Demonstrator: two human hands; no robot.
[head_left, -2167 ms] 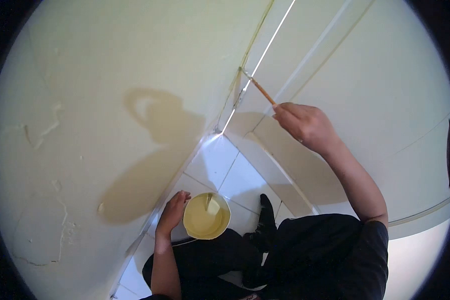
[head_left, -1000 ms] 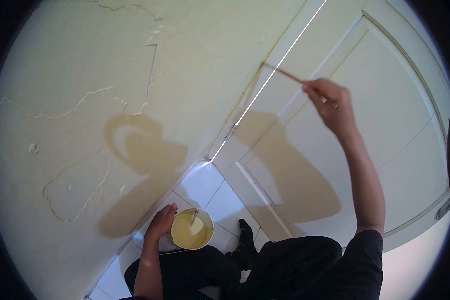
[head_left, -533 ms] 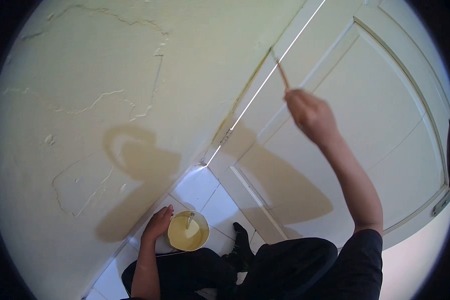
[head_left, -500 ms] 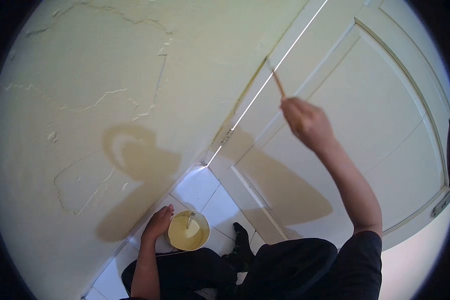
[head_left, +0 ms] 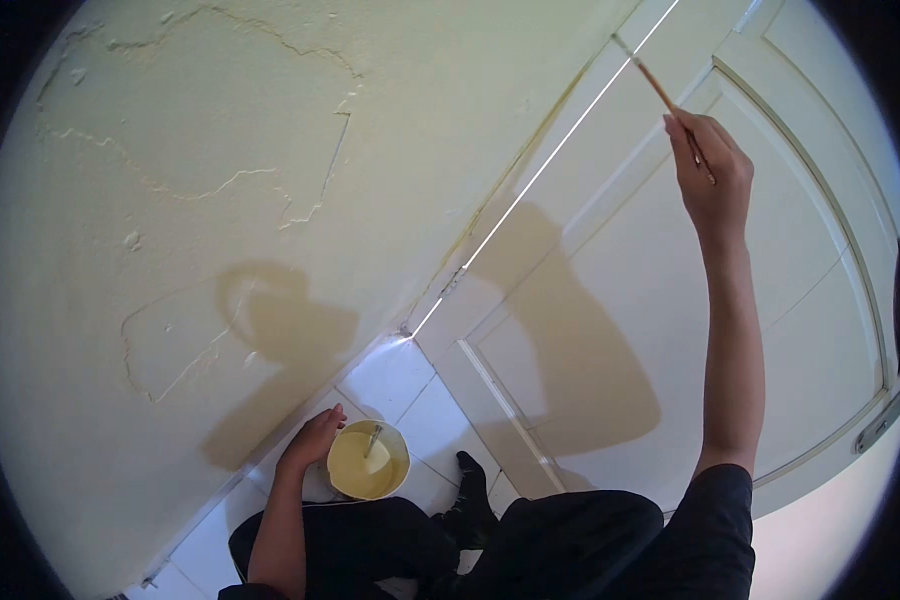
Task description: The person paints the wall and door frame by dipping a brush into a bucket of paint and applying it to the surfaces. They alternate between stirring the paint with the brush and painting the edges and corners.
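Note:
My right hand [head_left: 713, 178] is closed round a thin paintbrush [head_left: 654, 83] with a brown handle. Its pale bristles meet the edge where the wall joins the door frame, high in the view. A darker yellow strip [head_left: 530, 150] runs along that edge below the bristles. Down at the lower left, my left hand [head_left: 315, 437] grips the side of a pale paint pot [head_left: 402, 440]; part of the grip is hidden. Light yellow paint [head_left: 355, 468] lies in the pot, and a short metallic-looking stick [head_left: 373, 440] leans in it.
The cream wall [head_left: 420, 130] on the left has cracked, peeling patches. At right stands a panelled door [head_left: 650, 280] with a hinge [head_left: 454, 281] and a metal lock plate [head_left: 878, 425]. Light shines through the hinge-side gap. Beneath are white floor tiles [head_left: 385, 380] and my dark-socked foot [head_left: 473, 490].
My right hand has moved up and to the right, carrying the brush tip farther up the wall edge. My left hand and the pot stay nearly in place; the view has shifted slightly.

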